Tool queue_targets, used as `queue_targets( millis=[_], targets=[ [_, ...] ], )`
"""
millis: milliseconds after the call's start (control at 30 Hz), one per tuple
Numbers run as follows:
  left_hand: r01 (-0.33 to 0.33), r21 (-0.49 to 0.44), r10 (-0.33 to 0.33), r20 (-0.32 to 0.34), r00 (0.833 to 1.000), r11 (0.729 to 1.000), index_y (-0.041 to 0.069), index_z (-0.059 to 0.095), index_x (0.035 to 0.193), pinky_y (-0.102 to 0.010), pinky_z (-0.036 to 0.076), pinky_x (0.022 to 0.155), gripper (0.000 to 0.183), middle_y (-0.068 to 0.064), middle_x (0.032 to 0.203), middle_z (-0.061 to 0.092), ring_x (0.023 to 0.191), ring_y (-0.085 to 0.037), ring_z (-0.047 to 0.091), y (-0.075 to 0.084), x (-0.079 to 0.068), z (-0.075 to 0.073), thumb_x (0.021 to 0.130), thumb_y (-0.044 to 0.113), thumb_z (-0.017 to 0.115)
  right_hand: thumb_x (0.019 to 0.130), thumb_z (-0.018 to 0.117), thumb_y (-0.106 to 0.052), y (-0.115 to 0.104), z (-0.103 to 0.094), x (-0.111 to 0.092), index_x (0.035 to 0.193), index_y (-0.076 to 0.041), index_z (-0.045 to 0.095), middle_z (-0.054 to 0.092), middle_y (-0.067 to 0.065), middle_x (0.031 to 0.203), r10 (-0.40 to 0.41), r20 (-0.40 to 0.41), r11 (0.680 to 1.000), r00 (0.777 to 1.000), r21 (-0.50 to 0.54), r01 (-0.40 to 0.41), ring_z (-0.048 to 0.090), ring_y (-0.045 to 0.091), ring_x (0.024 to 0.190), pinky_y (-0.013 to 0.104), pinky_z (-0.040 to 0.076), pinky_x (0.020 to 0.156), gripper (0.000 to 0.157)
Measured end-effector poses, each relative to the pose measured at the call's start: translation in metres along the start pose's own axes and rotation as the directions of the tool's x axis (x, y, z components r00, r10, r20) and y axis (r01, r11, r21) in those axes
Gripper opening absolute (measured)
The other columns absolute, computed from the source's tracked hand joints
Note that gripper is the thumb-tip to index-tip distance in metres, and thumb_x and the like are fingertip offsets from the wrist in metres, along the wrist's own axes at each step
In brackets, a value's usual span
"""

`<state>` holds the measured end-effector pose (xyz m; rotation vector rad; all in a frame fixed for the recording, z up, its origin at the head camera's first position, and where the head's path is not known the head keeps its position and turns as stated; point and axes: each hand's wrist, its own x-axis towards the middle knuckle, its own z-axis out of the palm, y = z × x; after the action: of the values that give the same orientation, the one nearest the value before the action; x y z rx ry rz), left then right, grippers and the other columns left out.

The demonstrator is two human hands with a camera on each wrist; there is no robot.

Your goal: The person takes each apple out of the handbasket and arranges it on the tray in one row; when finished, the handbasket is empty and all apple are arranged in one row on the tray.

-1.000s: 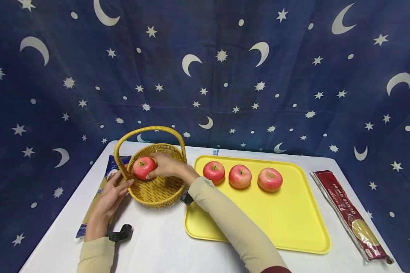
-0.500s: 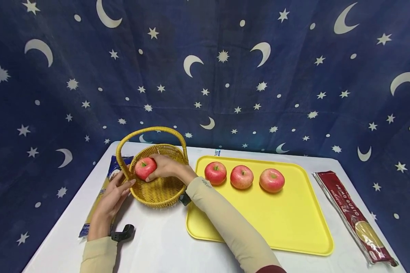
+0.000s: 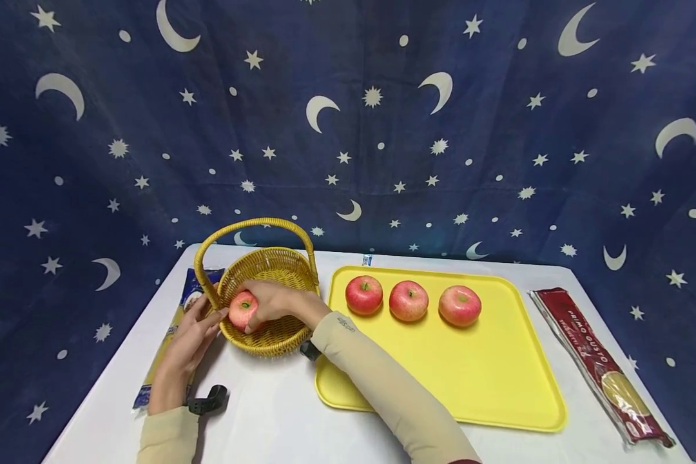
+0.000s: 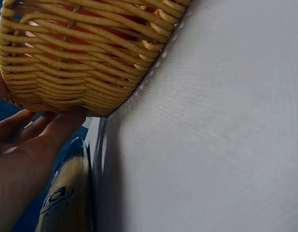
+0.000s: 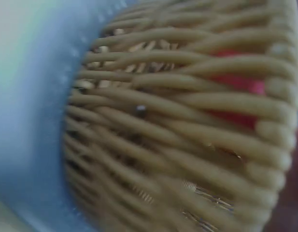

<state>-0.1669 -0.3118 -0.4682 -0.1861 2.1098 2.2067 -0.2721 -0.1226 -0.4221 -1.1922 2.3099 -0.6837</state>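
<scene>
Inside the yellow wicker basket (image 3: 267, 348), my right hand (image 3: 269, 303) holds a red apple (image 3: 243, 310) low against the left wall. My left hand (image 3: 188, 338) grips the basket's left side near the foot of its arched handle. In the left wrist view, the fingers of the left hand (image 4: 30, 140) lie against the outer weave, with a thumb tip near the rim. Red shows through the weave in both wrist views. The right wrist view is blurred and mostly filled by the basket wall (image 5: 187, 111); the right hand barely shows at its edge.
Three apples stand in a row on a yellow tray (image 3: 458, 380) right of the basket. A red spaghetti packet (image 3: 600, 367) lies at the table's right. Under the left forearm is a blue and yellow pasta packet (image 3: 159, 361). A starry blue cloth hangs behind the table.
The right hand has lowered the apple deeper into the basket and slightly toward me. The left hand stays at the basket's side.
</scene>
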Motion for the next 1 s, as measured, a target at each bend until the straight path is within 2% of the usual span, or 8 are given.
queue_targets(
  millis=[167, 367, 500, 733, 1000],
  targets=[
    [-0.009, 0.006, 0.009, -0.004, 1.0, 1.0, 0.011, 0.004, 0.166, -0.008, 0.046, 0.095, 0.077, -0.023, 0.17, 0.008, 0.144, -0.018, 0.034, 0.003, -0.002, -0.005, 0.107, 0.015, 0.052, 0.076, 0.092, -0.025, -0.006, 0.005, -0.011, 0.145, -0.013, 0.05, 0.064, -0.004, 0.128, -0.042, 0.0, 0.997, 0.999, -0.068, 0.042, 0.058, 0.005, 0.11, 0.013, 0.044, 0.095, 0.082],
    [-0.042, 0.007, 0.042, 0.028, 0.999, 0.999, 0.009, 0.004, 0.166, -0.009, 0.046, 0.097, 0.077, -0.026, 0.168, 0.01, 0.135, -0.006, 0.044, 0.0, -0.001, -0.006, 0.108, 0.018, 0.053, 0.076, 0.091, -0.031, -0.005, 0.009, -0.026, 0.144, -0.012, 0.054, 0.066, -0.004, 0.128, -0.074, -0.076, 0.985, 0.994, -0.16, 0.061, 0.059, 0.005, 0.112, 0.013, 0.044, 0.095, 0.079],
    [-0.059, 0.005, 0.059, 0.04, 0.997, 0.998, 0.007, 0.005, 0.166, -0.009, 0.046, 0.097, 0.076, -0.027, 0.167, 0.012, 0.131, -0.001, 0.046, -0.003, 0.002, -0.002, 0.107, 0.016, 0.053, 0.078, 0.09, -0.033, 0.001, 0.008, -0.042, 0.144, -0.011, 0.054, 0.067, -0.002, 0.128, -0.062, -0.136, 0.99, 0.989, -0.133, 0.043, 0.06, 0.007, 0.113, 0.016, 0.045, 0.098, 0.079],
    [-0.065, -0.007, 0.065, 0.042, 0.997, 0.998, 0.005, 0.004, 0.166, -0.01, 0.046, 0.098, 0.078, -0.027, 0.166, 0.013, 0.128, 0.002, 0.048, -0.004, 0.002, -0.001, 0.107, 0.014, 0.054, 0.082, 0.086, -0.035, 0.003, 0.0, -0.069, 0.149, -0.008, 0.05, 0.06, 0.005, 0.141, -0.052, -0.225, 0.995, 0.973, -0.098, 0.03, 0.056, 0.015, 0.128, 0.019, 0.045, 0.105, 0.08],
    [-0.05, 0.003, 0.05, 0.042, 0.998, 0.999, 0.009, 0.002, 0.166, -0.008, 0.044, 0.097, 0.079, -0.027, 0.167, 0.012, 0.134, -0.001, 0.044, -0.002, 0.001, -0.003, 0.107, 0.016, 0.054, 0.083, 0.083, -0.033, 0.002, -0.012, -0.101, 0.148, -0.007, 0.05, 0.058, 0.006, 0.142, -0.112, -0.288, 0.992, 0.951, -0.092, 0.089, 0.056, 0.016, 0.13, 0.022, 0.046, 0.107, 0.078]
  ],
)
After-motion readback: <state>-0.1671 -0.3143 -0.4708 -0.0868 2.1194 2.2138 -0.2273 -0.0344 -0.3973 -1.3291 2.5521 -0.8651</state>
